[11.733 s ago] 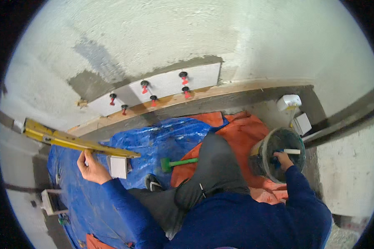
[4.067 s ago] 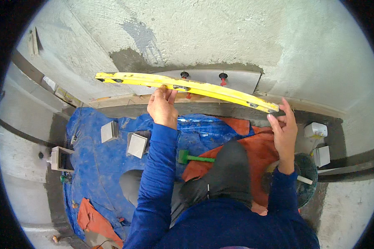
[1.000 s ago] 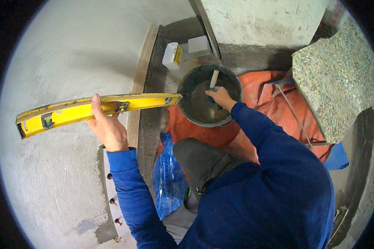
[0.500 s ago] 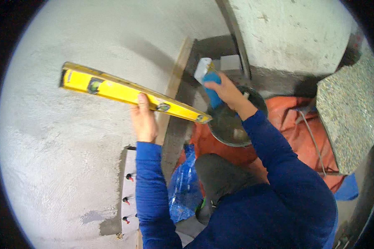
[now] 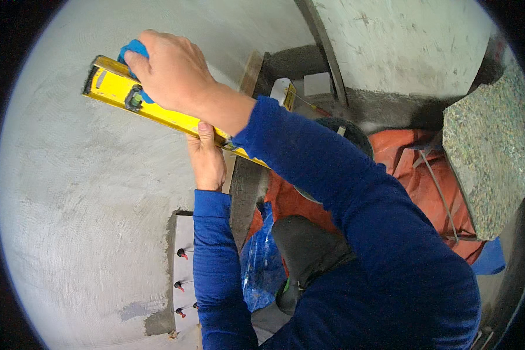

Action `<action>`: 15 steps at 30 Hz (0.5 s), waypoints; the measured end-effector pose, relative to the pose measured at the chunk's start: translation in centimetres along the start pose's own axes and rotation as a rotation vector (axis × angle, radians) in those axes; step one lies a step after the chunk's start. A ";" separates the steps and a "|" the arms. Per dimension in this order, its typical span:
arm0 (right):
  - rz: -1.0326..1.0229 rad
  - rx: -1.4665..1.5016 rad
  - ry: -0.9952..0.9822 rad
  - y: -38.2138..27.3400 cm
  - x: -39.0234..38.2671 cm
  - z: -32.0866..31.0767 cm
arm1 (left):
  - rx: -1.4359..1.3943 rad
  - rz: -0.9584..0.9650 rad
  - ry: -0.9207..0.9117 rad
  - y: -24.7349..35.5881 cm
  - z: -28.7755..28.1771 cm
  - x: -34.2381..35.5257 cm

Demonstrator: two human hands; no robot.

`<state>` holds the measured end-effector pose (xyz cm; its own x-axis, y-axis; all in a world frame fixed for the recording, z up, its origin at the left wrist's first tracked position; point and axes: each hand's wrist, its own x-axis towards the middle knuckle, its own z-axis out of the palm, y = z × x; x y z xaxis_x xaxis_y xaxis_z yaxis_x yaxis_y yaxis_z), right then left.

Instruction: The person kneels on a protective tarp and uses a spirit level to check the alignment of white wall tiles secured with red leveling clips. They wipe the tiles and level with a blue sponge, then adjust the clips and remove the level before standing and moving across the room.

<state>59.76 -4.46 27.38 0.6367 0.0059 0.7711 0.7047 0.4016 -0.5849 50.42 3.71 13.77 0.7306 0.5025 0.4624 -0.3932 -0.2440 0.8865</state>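
Note:
A long yellow spirit level (image 5: 172, 119) slants across the upper middle, held up in front of the plastered wall. My left hand (image 5: 207, 157) is closed on it from below, thumb lying over its front face. My right hand (image 5: 172, 73) grips a blue sponge or cloth (image 5: 133, 48), pressed against the level's upper left end. The right forearm crosses over the level's right half. Behind that arm stands a dark bucket (image 5: 356, 134) with a pale handle in it, partly hidden.
Tiles (image 5: 184, 226) with red-and-black clips line the lower left wall. An orange tarp (image 5: 399, 163) and a blue one (image 5: 256, 262) cover part of the floor. A speckled board (image 5: 487, 154) leans at right; a white container (image 5: 280, 87) and white tiles (image 5: 317, 83) sit in the back corner.
The blue sponge has come up out of the bucket in my right hand and moved left onto the level's far end. Earlier, the level was held with both hands along the tiled wall.

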 end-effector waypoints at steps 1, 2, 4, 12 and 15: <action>-0.009 -0.013 0.001 0.9 -0.6 -0.3 | -0.003 -0.020 0.010 0.0 0.2 -0.1; -0.003 -0.041 -0.012 1.8 -1.4 -0.5 | -0.003 -0.043 0.012 0.0 0.4 -0.2; 0.018 -0.105 -0.066 3.9 -3.4 -1.1 | -0.021 -0.058 0.013 0.0 0.7 -0.3; 0.423 -0.356 -0.309 15.3 -20.5 -6.1 | 0.001 -0.015 0.075 -0.3 0.2 0.4; 0.667 -0.475 -0.433 19.1 -26.4 -8.7 | 0.024 -0.003 0.074 -1.1 0.2 0.3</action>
<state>59.10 -4.92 -6.34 0.8516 0.4808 0.2087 0.3497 -0.2245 -0.9096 51.19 3.96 12.99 0.6884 0.5629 0.4575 -0.3769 -0.2614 0.8886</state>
